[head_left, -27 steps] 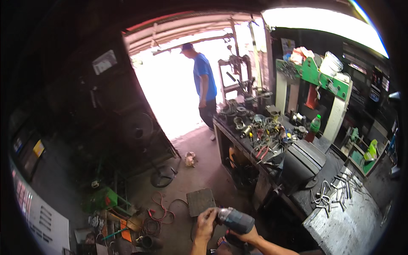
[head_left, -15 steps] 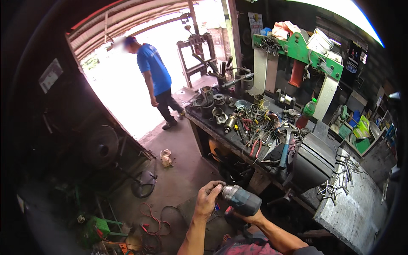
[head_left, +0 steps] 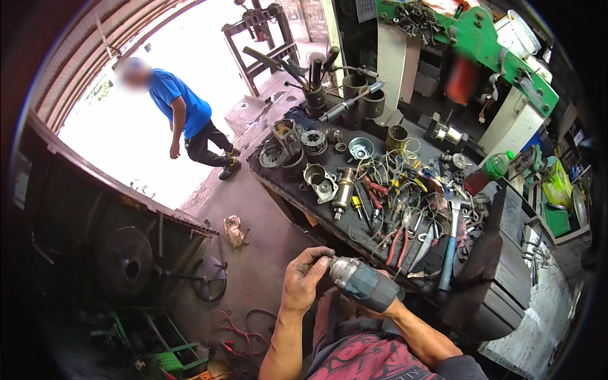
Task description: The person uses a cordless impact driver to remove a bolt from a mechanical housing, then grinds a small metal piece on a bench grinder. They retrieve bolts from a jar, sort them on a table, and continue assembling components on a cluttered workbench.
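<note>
A cordless impact wrench (head_left: 364, 285) with a silver nose and a dark teal-grey body is held in front of me, its nose toward the left. My right hand (head_left: 394, 309) is closed round its grip, mostly hidden under the body. At the nose, the thumb and fingers of my left hand (head_left: 302, 278) pinch together on the front end. Whether a small socket or bit sits between them cannot be made out. Just beyond lies the workbench (head_left: 288, 193), with red-handled pliers (head_left: 398, 244) and a blue-handled hammer (head_left: 450, 247) closest to the wrench.
A black bench vise (head_left: 497, 278) stands at the bench's right. Wires, metal housings and a red-filled bottle (head_left: 487, 174) crowd the benchtop. A person in a blue shirt (head_left: 180, 104) is at the doorway. On the floor lie a red cable (head_left: 237, 332) and a dusty part (head_left: 234, 231).
My view has shifted toward the bench, which appears larger and nearer. The person in blue has stepped farther left. Both my hands stay on the wrench in much the same hold.
</note>
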Motion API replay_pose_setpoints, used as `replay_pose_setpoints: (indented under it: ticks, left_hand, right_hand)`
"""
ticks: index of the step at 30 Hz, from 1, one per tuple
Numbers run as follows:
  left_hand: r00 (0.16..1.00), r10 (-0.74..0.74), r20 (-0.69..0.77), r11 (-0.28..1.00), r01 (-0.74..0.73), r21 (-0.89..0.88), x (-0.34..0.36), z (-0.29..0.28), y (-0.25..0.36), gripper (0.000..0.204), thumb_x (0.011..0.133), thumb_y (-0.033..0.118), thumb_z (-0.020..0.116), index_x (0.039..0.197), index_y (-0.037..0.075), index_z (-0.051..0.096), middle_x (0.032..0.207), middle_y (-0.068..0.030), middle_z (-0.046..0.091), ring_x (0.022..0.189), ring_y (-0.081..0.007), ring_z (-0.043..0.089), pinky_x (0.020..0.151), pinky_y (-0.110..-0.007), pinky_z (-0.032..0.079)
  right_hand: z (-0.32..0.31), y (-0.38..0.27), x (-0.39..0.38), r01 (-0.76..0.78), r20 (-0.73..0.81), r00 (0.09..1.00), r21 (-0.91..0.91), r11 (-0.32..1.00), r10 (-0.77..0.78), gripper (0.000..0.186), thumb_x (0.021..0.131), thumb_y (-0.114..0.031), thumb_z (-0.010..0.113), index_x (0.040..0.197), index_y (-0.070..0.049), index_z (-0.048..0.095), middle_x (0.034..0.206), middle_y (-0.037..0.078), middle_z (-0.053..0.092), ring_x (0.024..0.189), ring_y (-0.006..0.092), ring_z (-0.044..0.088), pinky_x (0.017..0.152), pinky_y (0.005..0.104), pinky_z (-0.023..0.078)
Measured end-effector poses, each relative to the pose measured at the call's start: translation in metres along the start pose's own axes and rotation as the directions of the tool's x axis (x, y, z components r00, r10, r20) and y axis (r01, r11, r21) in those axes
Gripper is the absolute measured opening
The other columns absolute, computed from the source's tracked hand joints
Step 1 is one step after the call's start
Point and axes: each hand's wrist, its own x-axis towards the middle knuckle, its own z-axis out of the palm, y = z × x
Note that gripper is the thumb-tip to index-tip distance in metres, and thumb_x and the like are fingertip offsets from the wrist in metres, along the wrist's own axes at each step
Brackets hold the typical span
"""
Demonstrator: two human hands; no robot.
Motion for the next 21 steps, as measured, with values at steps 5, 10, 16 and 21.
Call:
replay_pose_setpoints:
  ticks: [5,10,16,21]
  left_hand:
    - [0.982,-0.102,0.156,0.995,0.103,0.003,0.066,-0.01,0.017,0.026,0.103,0.007,0.063,0.127,-0.003,0.065,0.111,-0.0056,0.07,0.1,-0.0095,0.064,0.087,-0.025,0.052]
    - [0.894,-0.044,0.446,0.843,-0.206,0.498,0.144,-0.036,0.052,0.037,0.102,0.018,0.067,0.135,0.002,0.064,0.112,-0.0036,0.067,0.1,-0.0076,0.061,0.088,-0.024,0.05]
    - [0.633,-0.469,0.616,0.863,0.182,0.47,0.232,-0.137,0.086,0.047,0.097,0.011,0.072,0.142,0.008,0.062,0.122,-0.0066,0.07,0.1,-0.011,0.064,0.087,-0.028,0.054]
    - [0.559,-0.552,0.619,0.777,0.076,0.624,0.304,-0.21,0.145,0.034,0.095,0.01,0.075,0.128,0.002,0.069,0.116,-0.0091,0.072,0.108,-0.0176,0.069,0.095,-0.033,0.054]
  right_hand:
    - [-0.012,0.009,0.036,-0.428,-0.16,0.833,0.417,0.801,0.529,0.05,0.077,-0.012,0.084,0.124,0.0,0.069,0.112,0.008,0.073,0.097,0.0167,0.069,0.091,0.0313,0.055]
    - [-0.008,0.04,0.062,-0.328,-0.319,0.732,0.61,0.722,0.602,0.037,0.094,-0.01,0.07,0.129,0.002,0.069,0.126,0.011,0.072,0.111,0.0208,0.07,0.1,0.0349,0.055]
    - [0.035,0.039,0.064,-0.436,-0.535,0.487,0.536,0.723,0.69,0.038,0.085,-0.014,0.077,0.119,0.001,0.071,0.114,0.01,0.074,0.1,0.0217,0.073,0.091,0.0354,0.058]
    - [0.098,0.027,0.09,-0.551,-0.797,0.306,0.298,0.779,0.521,0.033,0.075,-0.019,0.089,0.1,-0.004,0.073,0.097,0.006,0.076,0.087,0.0178,0.073,0.078,0.0319,0.058]
